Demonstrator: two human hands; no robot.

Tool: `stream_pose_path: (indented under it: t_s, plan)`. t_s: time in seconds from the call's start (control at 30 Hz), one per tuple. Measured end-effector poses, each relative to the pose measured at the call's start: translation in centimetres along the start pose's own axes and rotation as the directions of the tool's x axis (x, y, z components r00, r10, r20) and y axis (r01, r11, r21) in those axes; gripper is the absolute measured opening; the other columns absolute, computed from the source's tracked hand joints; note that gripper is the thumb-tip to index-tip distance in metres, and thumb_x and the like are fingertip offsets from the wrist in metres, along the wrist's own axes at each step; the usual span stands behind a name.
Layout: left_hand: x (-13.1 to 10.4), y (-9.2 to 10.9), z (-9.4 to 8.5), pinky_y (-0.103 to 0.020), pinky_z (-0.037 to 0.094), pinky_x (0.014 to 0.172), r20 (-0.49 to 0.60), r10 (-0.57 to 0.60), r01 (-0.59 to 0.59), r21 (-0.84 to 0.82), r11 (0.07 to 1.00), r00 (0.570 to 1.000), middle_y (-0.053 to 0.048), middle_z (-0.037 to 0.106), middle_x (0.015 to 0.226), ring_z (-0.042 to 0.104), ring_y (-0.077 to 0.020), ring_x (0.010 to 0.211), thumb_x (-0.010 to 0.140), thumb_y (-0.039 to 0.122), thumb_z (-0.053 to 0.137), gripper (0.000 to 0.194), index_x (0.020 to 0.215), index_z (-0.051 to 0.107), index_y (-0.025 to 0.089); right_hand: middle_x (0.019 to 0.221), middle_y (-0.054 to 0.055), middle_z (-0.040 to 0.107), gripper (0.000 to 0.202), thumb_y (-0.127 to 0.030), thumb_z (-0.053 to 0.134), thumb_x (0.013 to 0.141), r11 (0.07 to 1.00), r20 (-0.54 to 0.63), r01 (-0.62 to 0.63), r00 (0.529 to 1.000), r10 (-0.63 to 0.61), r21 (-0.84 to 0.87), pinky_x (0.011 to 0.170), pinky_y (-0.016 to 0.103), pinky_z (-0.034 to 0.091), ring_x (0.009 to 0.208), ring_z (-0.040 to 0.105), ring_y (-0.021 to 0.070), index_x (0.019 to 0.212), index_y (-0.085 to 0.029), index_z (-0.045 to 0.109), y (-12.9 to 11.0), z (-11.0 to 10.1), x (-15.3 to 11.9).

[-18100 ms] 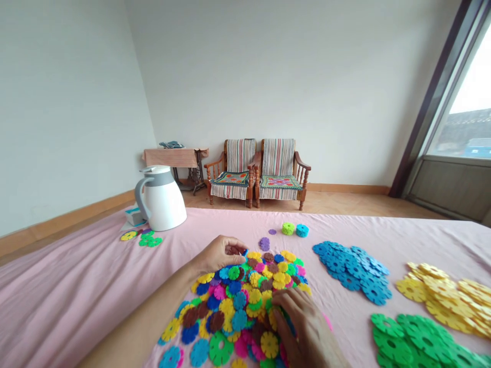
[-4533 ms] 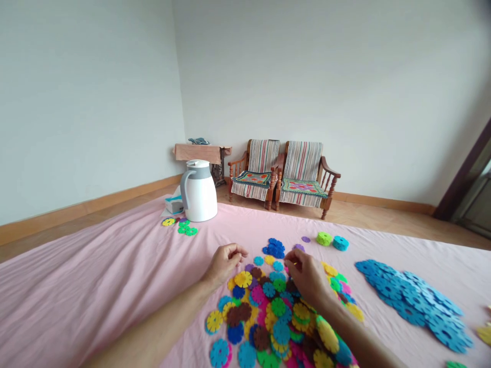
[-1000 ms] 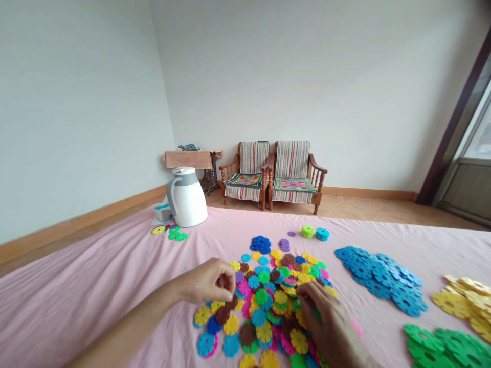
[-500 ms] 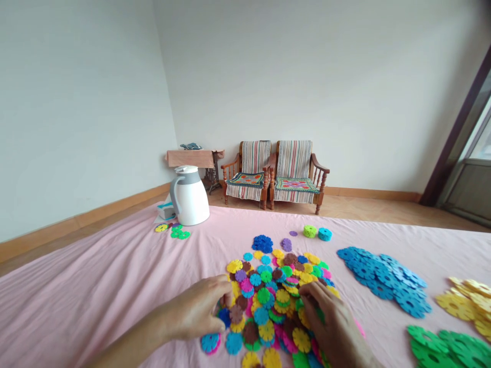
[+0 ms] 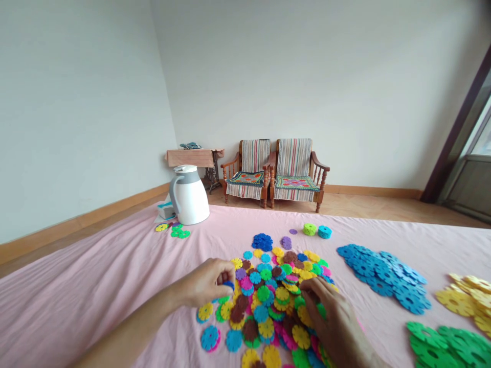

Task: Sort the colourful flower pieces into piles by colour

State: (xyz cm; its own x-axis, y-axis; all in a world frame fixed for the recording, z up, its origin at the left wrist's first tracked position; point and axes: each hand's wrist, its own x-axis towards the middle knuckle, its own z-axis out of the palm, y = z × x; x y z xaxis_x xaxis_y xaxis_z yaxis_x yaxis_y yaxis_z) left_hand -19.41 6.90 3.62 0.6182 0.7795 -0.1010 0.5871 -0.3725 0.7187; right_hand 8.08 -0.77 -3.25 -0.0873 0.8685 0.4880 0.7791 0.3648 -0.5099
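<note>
My left hand (image 5: 210, 281) pinches a dark blue flower-shaped plastic disc (image 5: 228, 284) between thumb and fingers, just above the left side of a mixed pile of notched discs (image 5: 266, 328). The pile mixes yellow, green, pink, brown, purple and blue pieces, many overlapping. On the pile's right side rests my right hand (image 5: 330, 314), its fingers bent. A green disc (image 5: 321, 309) shows beside its fingers; whether they grip it is unclear. Behind the pile lie a dark blue cluster (image 5: 262, 241) and a few purple discs (image 5: 286, 243).
To the right lie separate heaps of blue discs (image 5: 383, 276), yellow discs (image 5: 456, 301) and green discs (image 5: 448, 343). Lime (image 5: 309, 229) and blue stacks (image 5: 324, 232) stand behind. A white jug (image 5: 194, 202) is at back left, on pink cloth (image 5: 115, 291). Two wooden chairs (image 5: 295, 179) stand beyond.
My left hand has lifted slightly up and left from the pile with a dark blue disc, uncovering yellow and green discs below. My right hand stays nearly in place.
</note>
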Motion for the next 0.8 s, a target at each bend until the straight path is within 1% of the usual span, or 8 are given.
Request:
stream_pose_path:
  t_s: [0.1, 0.13, 0.33, 0.4, 0.5, 0.6, 0.7, 0.8]
  plan:
    - [3.3, -0.8, -0.5, -0.02, 0.04, 0.051, -0.102, -0.035, 0.019, -0.156, 0.988, 0.994, 0.003, 0.054, 0.058, 0.054, -0.0114, 0.054, 0.066, 0.018, 0.055, 0.008, 0.072, 0.057, 0.013, 0.083, 0.003, 0.062, 0.017, -0.029, 0.038, 0.088, 1.0, -0.019, -0.013, 1.0, 0.014, 0.005, 0.069, 0.027, 0.047, 0.078, 0.058, 0.0155, 0.086, -0.023, 0.055, 0.0, -0.1, 0.1]
    - [4.5, -1.0, -0.4, -0.02, 0.04, 0.05, -0.162, -0.052, 0.022, -0.18, 0.983, 0.985, 0.003, 0.055, 0.058, 0.055, -0.0121, 0.054, 0.066, 0.017, 0.055, 0.008, 0.072, 0.058, 0.012, 0.083, 0.003, 0.062, 0.018, -0.029, 0.038, 0.088, 1.0, -0.024, -0.013, 1.0, 0.013, 0.008, 0.069, 0.027, 0.047, 0.078, 0.059, 0.0154, 0.086, -0.023, 0.055, -0.1, -0.2, 0.1]
    - [11.9, -2.1, 1.0, -0.021, 0.042, 0.048, -0.342, -0.086, 0.031, -0.163, 0.986, 0.936, 0.001, 0.057, 0.056, 0.059, -0.0136, 0.052, 0.071, 0.013, 0.052, 0.014, 0.082, 0.058, 0.007, 0.077, 0.002, 0.063, 0.02, -0.032, 0.039, 0.088, 1.0, -0.067, -0.021, 0.998, 0.02, -0.008, 0.064, 0.024, 0.047, 0.072, 0.06, 0.0142, 0.08, -0.023, 0.056, -0.3, -1.1, 0.4]
    - [13.2, -2.3, 1.3, -0.022, 0.045, 0.052, -0.397, -0.078, 0.024, -0.14, 0.99, 0.914, -0.003, 0.062, 0.064, 0.061, -0.0145, 0.058, 0.073, 0.011, 0.05, 0.018, 0.089, 0.058, 0.006, 0.076, 0.001, 0.063, 0.02, -0.033, 0.04, 0.088, 1.0, -0.081, -0.023, 0.996, 0.021, -0.018, 0.063, 0.023, 0.047, 0.07, 0.059, 0.0138, 0.079, -0.023, 0.056, -0.1, -1.2, 0.4]
    - [13.3, -2.0, 1.5, -0.025, 0.048, 0.064, -0.466, -0.024, -0.008, -0.067, 0.998, 0.884, -0.007, 0.066, 0.08, 0.063, -0.0162, 0.069, 0.073, 0.011, 0.052, 0.022, 0.094, 0.06, 0.009, 0.076, 0.002, 0.063, 0.02, -0.033, 0.041, 0.088, 0.999, -0.108, -0.023, 0.994, 0.019, -0.031, 0.063, 0.024, 0.047, 0.071, 0.059, 0.0138, 0.08, -0.023, 0.056, 0.2, -1.2, 0.4]
    - [12.0, -1.1, 2.3, -0.026, 0.047, 0.074, -0.44, 0.077, -0.08, 0.011, 0.997, 0.895, -0.005, 0.068, 0.087, 0.062, -0.0169, 0.08, 0.075, 0.013, 0.052, 0.019, 0.087, 0.067, 0.015, 0.081, 0.003, 0.064, 0.021, -0.032, 0.04, 0.088, 0.997, -0.075, -0.035, 0.997, 0.03, -0.067, 0.067, 0.026, 0.048, 0.075, 0.06, 0.0147, 0.083, -0.023, 0.058, 0.3, -1.1, 0.5]
    - [10.7, -0.1, 3.9, -0.027, 0.044, 0.082, -0.302, 0.281, -0.24, 0.166, 0.956, 0.911, -0.004, 0.068, 0.095, 0.06, -0.0166, 0.089, 0.079, 0.01, 0.046, 0.028, 0.093, 0.069, 0.019, 0.098, 0.005, 0.065, 0.022, -0.033, 0.044, 0.085, 0.988, -0.04, -0.02, 0.999, 0.014, -0.151, 0.079, 0.035, 0.047, 0.091, 0.059, 0.0193, 0.098, -0.024, 0.06, 0.5, -0.9, 0.5]
    - [10.0, 0.6, 5.4, -0.031, 0.04, 0.091, -0.133, 0.469, -0.407, 0.331, 0.851, 0.873, -0.004, 0.066, 0.106, 0.056, -0.0173, 0.099, 0.077, 0.003, 0.04, 0.042, 0.107, 0.064, 0.021, 0.118, 0.006, 0.059, 0.04, -0.042, 0.051, 0.08, 0.974, -0.039, 0.018, 0.999, -0.028, -0.225, 0.089, 0.044, 0.043, 0.108, 0.053, 0.0252, 0.117, -0.026, 0.055, 0.8, -0.6, 0.2]
